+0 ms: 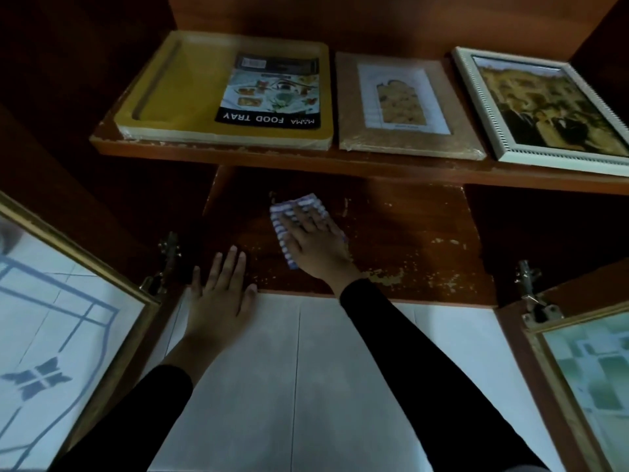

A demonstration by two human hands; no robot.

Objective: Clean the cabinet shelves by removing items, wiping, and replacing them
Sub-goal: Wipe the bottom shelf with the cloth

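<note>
Pressing flat on the striped cloth (281, 229), right hand (318, 247) has fingers straight and slightly apart; the cloth lies on the worn lower shelf (408, 240). Left hand (219, 296) rests palm-down at the shelf's front edge, fingers straight, slightly spread, holding nothing. Upper shelf (238, 155): yellow food tray (177, 90), brown frame (350, 124), white frame (476, 107).

You are pressing a woven cloth (280, 233) onto the lower shelf (408, 240); its dark wood varnish is flaking, looking rough and patchy toward four o'clock; at eleven o'clock the yellow plastic tray (177, 86) is shining under clear film, its paper label (272, 93) looking glossy; at two o'clock the white frame (484, 100) is showing a beaded glossy moulding.
</note>
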